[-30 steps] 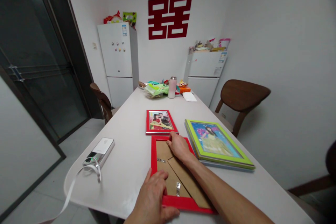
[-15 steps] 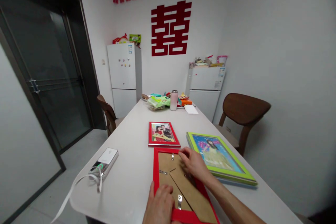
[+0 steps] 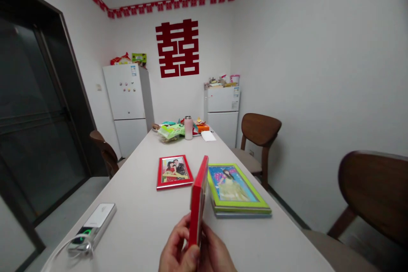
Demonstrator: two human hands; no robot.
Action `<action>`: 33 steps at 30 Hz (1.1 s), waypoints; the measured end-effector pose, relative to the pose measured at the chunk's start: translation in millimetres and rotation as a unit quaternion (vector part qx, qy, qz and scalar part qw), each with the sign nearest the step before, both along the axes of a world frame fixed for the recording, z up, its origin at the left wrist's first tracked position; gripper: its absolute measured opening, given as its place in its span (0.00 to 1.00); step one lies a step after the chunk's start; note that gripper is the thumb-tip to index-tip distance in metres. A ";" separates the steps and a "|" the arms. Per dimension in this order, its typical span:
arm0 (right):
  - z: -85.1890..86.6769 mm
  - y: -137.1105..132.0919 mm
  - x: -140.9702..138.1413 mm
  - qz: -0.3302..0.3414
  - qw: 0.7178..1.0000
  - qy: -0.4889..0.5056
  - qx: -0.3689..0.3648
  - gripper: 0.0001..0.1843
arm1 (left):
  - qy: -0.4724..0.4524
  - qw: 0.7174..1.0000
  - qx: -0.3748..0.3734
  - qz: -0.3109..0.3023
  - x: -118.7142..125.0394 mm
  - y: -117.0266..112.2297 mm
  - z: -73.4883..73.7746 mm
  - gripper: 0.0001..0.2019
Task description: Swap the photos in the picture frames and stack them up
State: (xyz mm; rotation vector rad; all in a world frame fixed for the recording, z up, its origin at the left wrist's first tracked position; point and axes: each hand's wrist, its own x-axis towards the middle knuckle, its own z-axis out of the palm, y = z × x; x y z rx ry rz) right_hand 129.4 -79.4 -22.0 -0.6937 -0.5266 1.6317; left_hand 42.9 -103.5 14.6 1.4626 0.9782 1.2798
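A red picture frame [image 3: 199,204] is held upright, its narrow edge turned toward me, so its front and back barely show. Around its lower left side my left hand [image 3: 179,246] is closed, with the thumb on the near edge. My right hand [image 3: 216,250] is closed on the lower right side, its fingers partly hidden by the frame. Beyond it, a second red picture frame [image 3: 160,174] with a couple's photo lies flat on the table. To the right lies a green picture frame [image 3: 264,204] with a photo of a person in a pale dress, stacked on other frames.
On the white table [image 3: 137,221], a power bank [image 3: 102,216] with a white cable lies at the left. A pink bottle [image 3: 188,129] and snack bags [image 3: 172,131] stand at the far end. Wooden chairs [image 3: 261,129] flank the table.
The red frame has been lifted from the table and turned up on edge. Both hands have moved to its lower sides. The view has swung to the right.
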 end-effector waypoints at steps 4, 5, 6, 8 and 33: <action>22.1 10.2 37.2 -0.076 0.997 0.008 0.022 0.18 | -0.128 0.991 -0.018 0.037 11.8 12.8 31.3 0.27; 28.5 13.9 51.6 -0.079 0.996 -0.002 0.031 0.19 | -0.141 0.989 -0.017 0.041 14.2 16.2 38.9 0.29; 34.5 17.9 66.7 -0.080 0.996 -0.015 0.039 0.20 | -0.151 0.988 -0.018 0.039 16.9 19.2 44.9 0.30; 45.1 26.7 97.4 -0.071 0.994 -0.063 0.055 0.23 | -0.161 0.986 -0.033 0.016 23.7 24.3 51.0 0.30; 15.6 131.2 231.0 -0.197 0.646 -0.737 0.027 0.18 | 0.316 0.947 -0.012 0.051 81.9 117.3 -30.3 0.24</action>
